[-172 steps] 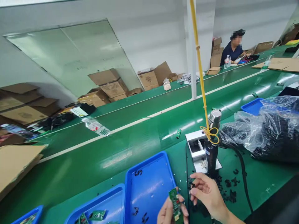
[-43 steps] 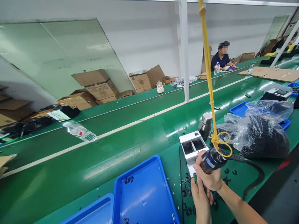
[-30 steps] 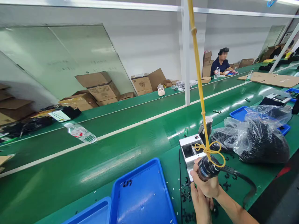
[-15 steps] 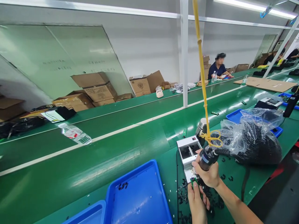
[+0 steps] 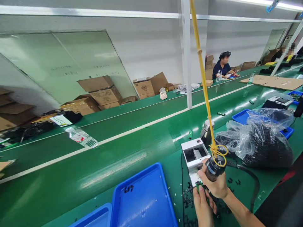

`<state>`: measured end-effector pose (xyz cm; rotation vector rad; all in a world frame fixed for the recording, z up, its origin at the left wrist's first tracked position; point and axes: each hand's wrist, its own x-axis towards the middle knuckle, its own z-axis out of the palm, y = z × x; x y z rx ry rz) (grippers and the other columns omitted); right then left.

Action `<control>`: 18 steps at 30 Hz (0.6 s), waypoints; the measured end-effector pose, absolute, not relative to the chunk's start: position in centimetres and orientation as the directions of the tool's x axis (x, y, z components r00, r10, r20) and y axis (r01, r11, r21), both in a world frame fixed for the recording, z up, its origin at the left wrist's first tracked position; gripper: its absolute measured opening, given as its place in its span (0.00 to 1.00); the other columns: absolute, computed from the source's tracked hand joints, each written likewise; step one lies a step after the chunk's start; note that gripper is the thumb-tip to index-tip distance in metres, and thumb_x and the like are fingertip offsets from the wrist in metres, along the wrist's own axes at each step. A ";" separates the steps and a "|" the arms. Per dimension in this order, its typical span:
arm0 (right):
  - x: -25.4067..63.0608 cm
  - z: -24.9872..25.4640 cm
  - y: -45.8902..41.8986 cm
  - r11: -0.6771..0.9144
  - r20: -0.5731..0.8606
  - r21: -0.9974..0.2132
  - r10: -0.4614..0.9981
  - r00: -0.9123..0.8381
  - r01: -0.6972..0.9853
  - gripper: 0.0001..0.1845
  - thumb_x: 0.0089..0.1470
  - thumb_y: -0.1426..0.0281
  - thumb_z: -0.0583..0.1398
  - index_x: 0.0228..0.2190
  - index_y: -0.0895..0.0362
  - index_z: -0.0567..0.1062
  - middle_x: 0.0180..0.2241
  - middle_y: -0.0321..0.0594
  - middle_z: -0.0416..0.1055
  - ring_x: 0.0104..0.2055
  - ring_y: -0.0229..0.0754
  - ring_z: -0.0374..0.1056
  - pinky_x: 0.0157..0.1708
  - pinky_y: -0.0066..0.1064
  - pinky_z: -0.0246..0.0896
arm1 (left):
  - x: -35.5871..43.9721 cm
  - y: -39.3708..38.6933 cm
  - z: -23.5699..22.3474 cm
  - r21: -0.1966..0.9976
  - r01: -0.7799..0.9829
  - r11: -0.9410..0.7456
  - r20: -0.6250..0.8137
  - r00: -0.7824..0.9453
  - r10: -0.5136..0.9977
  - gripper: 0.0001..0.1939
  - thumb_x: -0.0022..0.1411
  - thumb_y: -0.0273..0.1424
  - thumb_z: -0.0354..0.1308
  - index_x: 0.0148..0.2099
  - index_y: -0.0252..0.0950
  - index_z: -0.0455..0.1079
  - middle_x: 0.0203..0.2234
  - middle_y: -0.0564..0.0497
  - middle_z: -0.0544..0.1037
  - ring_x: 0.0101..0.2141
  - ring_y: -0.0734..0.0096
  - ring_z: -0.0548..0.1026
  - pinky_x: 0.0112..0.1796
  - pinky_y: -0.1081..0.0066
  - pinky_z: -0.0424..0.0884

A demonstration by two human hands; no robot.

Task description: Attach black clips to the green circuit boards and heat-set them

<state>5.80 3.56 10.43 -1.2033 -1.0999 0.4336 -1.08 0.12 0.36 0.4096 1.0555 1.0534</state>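
My right hand grips a black electric screwdriver, which hangs from a yellow cord and has a black cable trailing right. Its tip is hidden behind my fingers. My left hand holds a small green circuit board just below the tool, and the board is mostly covered by my fingers. Both hands sit beside a white metal fixture box. Small black plastic parts lie scattered on the green belt under my hands.
Blue trays stand to my left. A plastic bag of black parts and a steel flask stand beyond the tool. A co-worker sits far along a second belt, near cardboard boxes and a water bottle.
My right hand has taken the hanging screwdriver since the oldest frame, and both hands have moved right, off the tray. In the last half second the tool has turned more upright over the board.
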 end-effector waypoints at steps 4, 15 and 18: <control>5.3 11.2 3.0 0.387 0.448 -0.894 0.762 0.468 0.227 0.05 0.59 0.70 0.62 0.38 0.54 0.71 0.20 0.27 0.65 0.20 0.36 0.63 0.27 0.30 0.67 | -1.3 0.0 0.3 0.725 -0.489 0.485 -0.499 0.111 0.859 0.37 0.44 0.68 0.66 0.32 0.40 0.61 0.16 0.66 0.62 0.10 0.86 0.58 0.09 0.83 0.53; 2.8 10.0 4.3 0.412 0.365 -0.911 0.821 0.439 -0.012 0.17 0.60 0.66 0.64 0.47 0.51 0.64 0.24 0.26 0.67 0.19 0.33 0.60 0.23 0.28 0.63 | -1.4 -0.1 0.5 0.699 -0.488 0.523 -0.530 0.137 0.837 0.39 0.48 0.60 0.68 0.49 0.38 0.63 0.10 0.69 0.56 0.10 0.81 0.55 0.13 0.81 0.50; 2.9 9.9 4.4 0.403 0.362 -0.915 0.830 0.426 -0.008 0.17 0.60 0.65 0.64 0.47 0.52 0.65 0.23 0.26 0.66 0.18 0.33 0.60 0.21 0.28 0.62 | -1.3 -0.1 0.9 0.694 -0.498 0.520 -0.537 0.124 0.835 0.40 0.47 0.59 0.69 0.51 0.38 0.62 0.10 0.69 0.57 0.11 0.81 0.56 0.13 0.81 0.51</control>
